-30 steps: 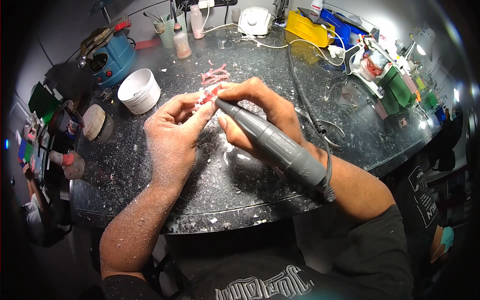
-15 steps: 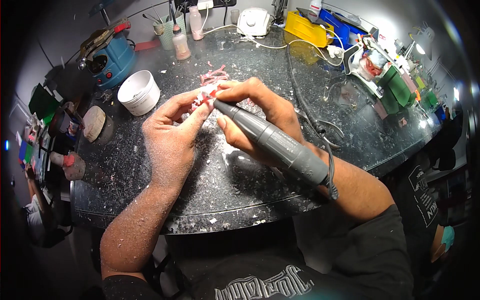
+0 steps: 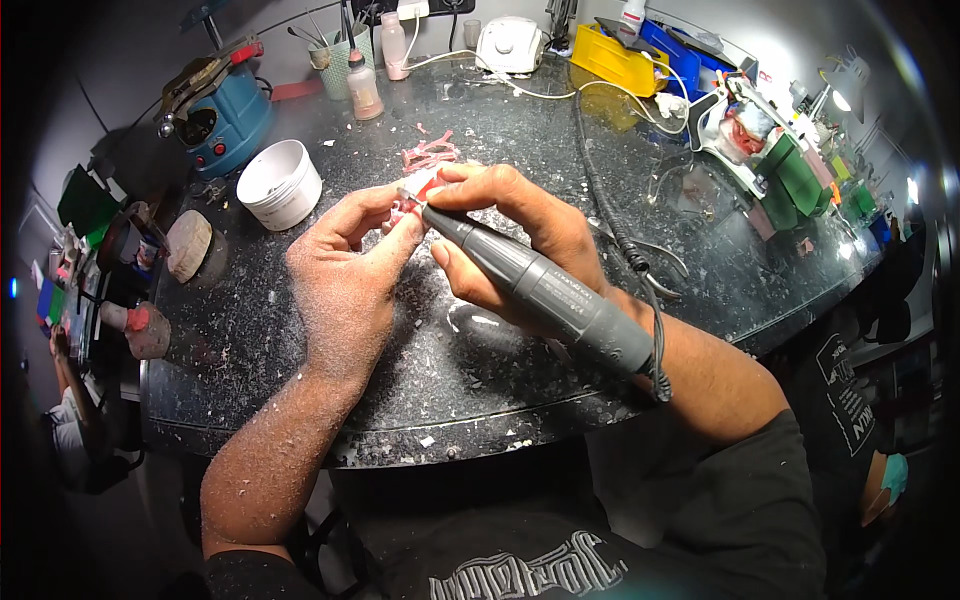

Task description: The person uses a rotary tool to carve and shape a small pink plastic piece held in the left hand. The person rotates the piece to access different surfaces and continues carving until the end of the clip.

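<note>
My left hand (image 3: 345, 255), dusted with pale powder, pinches a small pink-and-white piece (image 3: 428, 184) that looks like a denture; fingers cover much of it. A dark grey rotary handpiece (image 3: 545, 285) lies across my right hand (image 3: 545, 215), whose fingers wrap its front end. Its thin metal bit (image 3: 408, 195) points up and left against the piece. Both hands meet above the middle of the speckled black worktop (image 3: 420, 380). Just beyond them lies a tangle of pink strips (image 3: 430, 152).
Left of my hands are a white tub (image 3: 280, 190), a blue machine (image 3: 225, 125) and plaster blocks (image 3: 190, 245). Bottles (image 3: 364, 88) and a white control box (image 3: 510, 46) stand behind. The handpiece's coiled cord (image 3: 610, 215) runs along the right, near a pliers-like metal tool (image 3: 665, 260).
The handpiece's nose has moved slightly left and its metal bit now shows against the piece. The piece has turned a little in my fingers. My forearms stay nearly in place.
</note>
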The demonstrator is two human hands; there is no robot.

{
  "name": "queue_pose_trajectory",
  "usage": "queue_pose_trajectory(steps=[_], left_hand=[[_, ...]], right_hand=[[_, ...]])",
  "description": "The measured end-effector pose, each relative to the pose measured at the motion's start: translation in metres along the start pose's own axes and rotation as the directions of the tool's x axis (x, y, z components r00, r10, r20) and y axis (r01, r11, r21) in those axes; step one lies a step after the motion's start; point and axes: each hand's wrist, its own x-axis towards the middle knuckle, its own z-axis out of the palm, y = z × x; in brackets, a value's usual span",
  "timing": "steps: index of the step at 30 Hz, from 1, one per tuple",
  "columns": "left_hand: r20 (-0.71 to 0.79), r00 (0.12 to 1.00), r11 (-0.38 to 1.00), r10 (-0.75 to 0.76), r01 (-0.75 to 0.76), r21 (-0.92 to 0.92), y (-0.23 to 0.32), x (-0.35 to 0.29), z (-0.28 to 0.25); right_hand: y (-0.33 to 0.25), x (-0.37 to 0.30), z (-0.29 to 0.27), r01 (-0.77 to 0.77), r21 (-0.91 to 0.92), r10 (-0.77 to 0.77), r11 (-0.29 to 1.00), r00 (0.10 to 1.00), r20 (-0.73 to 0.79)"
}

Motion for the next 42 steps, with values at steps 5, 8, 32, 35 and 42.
queue_pose_trajectory(steps=[5,8,32,35,42], left_hand=[[-0.026,0.998,0.995,0.062,-0.060,0.084,-0.0024,0.0008,-0.0007],[-0.035,0.996,0.993,0.088,-0.085,0.085,0.0006,0.0010,0.0017],[-0.061,0.986,0.981,0.155,-0.146,0.131,-0.0049,0.0019,-0.0006],[-0.052,0.993,0.990,0.102,-0.096,0.100,-0.0008,0.0005,0.0003],[-0.018,0.998,0.995,0.054,-0.052,0.083,0.0012,0.0002,0.0004]], right_hand=[[-0.0048,0.0029,-0.0022,0.005,0.008,-0.005,1.000,1.000,0.026],[-0.0020,0.0017,-0.0030,0.049,-0.057,-0.047,0.997,0.998,0.036],[0.0006,0.0027,-0.0037,0.113,-0.134,-0.107,0.985,0.993,0.047],[-0.0013,0.0026,-0.0038,0.074,-0.124,-0.071,0.990,0.997,0.027],[-0.0007,0.0026,-0.0060,0.085,-0.141,-0.080,0.986,0.996,0.037]])
